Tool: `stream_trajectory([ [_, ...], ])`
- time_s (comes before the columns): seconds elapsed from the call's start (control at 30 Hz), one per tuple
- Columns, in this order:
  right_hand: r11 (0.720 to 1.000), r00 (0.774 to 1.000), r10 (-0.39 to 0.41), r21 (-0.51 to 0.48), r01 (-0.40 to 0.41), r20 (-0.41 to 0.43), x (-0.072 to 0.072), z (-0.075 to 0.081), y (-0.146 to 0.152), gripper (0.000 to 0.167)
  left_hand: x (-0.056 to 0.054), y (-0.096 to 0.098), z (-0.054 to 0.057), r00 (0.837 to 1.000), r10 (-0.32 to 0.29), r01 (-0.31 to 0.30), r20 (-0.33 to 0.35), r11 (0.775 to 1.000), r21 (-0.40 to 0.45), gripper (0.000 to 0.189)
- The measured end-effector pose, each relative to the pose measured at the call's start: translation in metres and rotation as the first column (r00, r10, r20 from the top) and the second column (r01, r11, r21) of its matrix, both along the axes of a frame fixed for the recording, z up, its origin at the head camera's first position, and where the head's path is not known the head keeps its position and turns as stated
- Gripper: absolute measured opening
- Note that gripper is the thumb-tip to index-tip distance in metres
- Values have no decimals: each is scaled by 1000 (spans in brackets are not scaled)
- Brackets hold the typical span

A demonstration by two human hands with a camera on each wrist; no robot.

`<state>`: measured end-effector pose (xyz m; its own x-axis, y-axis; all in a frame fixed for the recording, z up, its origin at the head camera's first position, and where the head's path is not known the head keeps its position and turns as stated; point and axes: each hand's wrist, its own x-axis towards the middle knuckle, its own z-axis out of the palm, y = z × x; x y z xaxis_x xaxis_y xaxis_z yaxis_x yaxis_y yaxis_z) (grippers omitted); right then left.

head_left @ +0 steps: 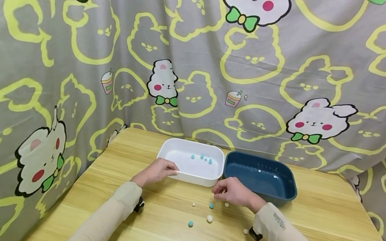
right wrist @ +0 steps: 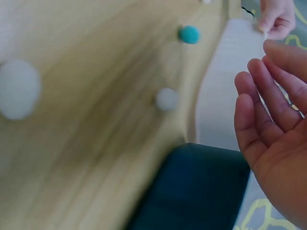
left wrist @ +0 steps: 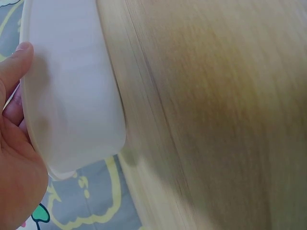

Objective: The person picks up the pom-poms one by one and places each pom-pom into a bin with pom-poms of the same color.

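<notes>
My left hand (head_left: pixel 160 171) holds the front rim of a white plastic basin (head_left: pixel 193 178) near its left corner. In the left wrist view its thumb lies over the rim of the basin (left wrist: pixel 76 96). My right hand (head_left: pixel 236 192) hovers in front of where the two basins meet, fingers loosely bent; nothing shows between them in the right wrist view. Beneath it on the table lie a teal ball (head_left: pixel 211 205) and a white ball (head_left: pixel 227 204). Several teal balls (head_left: pixel 202 157) sit inside the white basin. The dark blue basin (head_left: pixel 244 182) contains small white balls (head_left: pixel 259 171).
Nearer the front of the wooden table (head_left: pixel 159 237) lie another teal ball (head_left: pixel 190 224), a larger white ball (head_left: pixel 209 219) and a tiny white one (head_left: pixel 193 204). One more white ball (head_left: pixel 245 231) is beside the right wrist. A patterned curtain (head_left: pixel 203 54) hangs behind and at the sides.
</notes>
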<state>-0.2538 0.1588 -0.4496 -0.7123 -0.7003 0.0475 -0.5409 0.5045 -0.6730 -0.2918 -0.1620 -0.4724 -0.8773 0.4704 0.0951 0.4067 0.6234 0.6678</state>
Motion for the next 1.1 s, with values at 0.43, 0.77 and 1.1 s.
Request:
stream_trajectory([
  [0.43,998,999,46,49,-45,-18,3,-28,-3,15,1,-2,-1,1000,0,1,-12,1000,15,11],
  [0.77,992,996,62,110,-56,-59,0,-38,-5,14,3,-2,0,1000,-6,6,-25,1000,11,12],
  [1.1,989,994,72,136,-61,-78,-5,-44,-8,12,1,-1,0,1000,-12,12,-25,1000,5,10],
])
